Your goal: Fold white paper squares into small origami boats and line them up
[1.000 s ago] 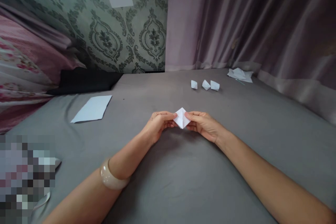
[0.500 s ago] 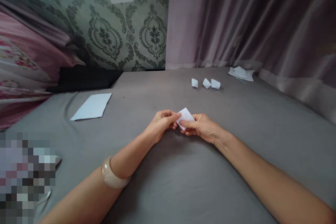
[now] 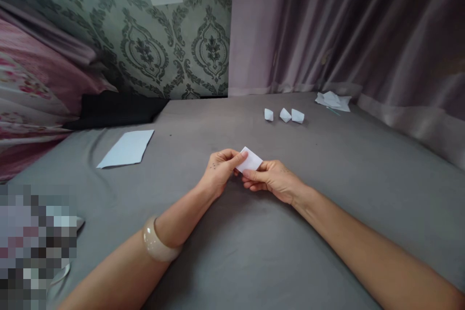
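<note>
Grey bed (image 3: 247, 252): flat paper sheet (image 3: 126, 149), three folded paper pieces (image 3: 285, 115), crumpled paper scraps (image 3: 332, 101).

Paper piece (image 3: 249, 159) between left hand (image 3: 221, 170), right hand (image 3: 271, 180); flat sheet (image 3: 126, 148) leftward on bedsheet (image 3: 276, 247); three folded pieces (image 3: 285, 115) ahead; crumpled scraps (image 3: 332, 101) right of them, beside curtain (image 3: 308, 24).

L forearm (image 3: 119, 264) comes in from lower left of frame, bare, w/ a wide, chunky bangle (image 3: 159, 241) in glossy cream, semi-translucent look, just above wrist. L hand (image 3: 221, 169) has a few small dark specks (image 3: 213, 166) on the back. R forearm (image 3: 363, 242), lower right, bare too; R hand (image 3: 272, 180) unadorned on visible side.
</note>
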Motion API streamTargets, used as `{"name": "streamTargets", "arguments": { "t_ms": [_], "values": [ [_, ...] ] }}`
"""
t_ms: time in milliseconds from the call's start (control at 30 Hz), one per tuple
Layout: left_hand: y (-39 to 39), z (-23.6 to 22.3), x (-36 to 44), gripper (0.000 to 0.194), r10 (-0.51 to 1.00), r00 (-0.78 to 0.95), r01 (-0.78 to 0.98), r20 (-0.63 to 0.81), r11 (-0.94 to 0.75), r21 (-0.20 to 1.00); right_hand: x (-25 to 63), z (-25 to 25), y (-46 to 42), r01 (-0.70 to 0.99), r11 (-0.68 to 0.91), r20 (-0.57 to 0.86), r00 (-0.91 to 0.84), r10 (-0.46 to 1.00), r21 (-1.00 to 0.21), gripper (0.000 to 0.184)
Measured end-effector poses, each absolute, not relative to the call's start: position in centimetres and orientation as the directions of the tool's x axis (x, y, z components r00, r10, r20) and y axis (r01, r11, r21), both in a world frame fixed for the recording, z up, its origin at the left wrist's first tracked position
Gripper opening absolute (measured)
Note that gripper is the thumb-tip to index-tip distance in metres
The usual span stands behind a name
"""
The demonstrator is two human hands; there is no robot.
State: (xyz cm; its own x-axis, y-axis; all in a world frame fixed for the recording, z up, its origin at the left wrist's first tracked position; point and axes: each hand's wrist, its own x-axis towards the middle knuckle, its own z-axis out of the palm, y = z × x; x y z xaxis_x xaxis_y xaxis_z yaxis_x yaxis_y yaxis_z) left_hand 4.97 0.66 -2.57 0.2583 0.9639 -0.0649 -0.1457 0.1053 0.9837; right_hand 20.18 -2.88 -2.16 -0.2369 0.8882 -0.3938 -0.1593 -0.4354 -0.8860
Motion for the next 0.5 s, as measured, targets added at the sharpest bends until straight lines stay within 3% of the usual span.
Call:
{"name": "streamTargets", "arguments": {
  "t_ms": [300, 400, 500],
  "values": [
    [0.5, -2.0, 4.7, 0.035, 0.937, 0.328, 0.088, 0.124, -0.161, 0.983, 19.7, -2.3, -3.1, -0.144, -0.441, -0.401, -0.239, 0.884, -0.886, 0.024],
    [0.6, -2.0, 4.6, 0.041, 0.932, 0.339, 0.113, 0.126, -0.173, 0.978, 20.2, -1.9, -3.0, -0.05, -0.435, -0.397, -0.324, 0.858, -0.899, 0.031],
    [0.7, -2.1, 4.6, 0.043, 0.919, 0.384, 0.115, 0.084, -0.138, 0.984, 20.7, -1.5, -2.8, 0.046, -0.378, -0.374, -0.294, 0.879, -0.925, 0.043]
  ]
}}
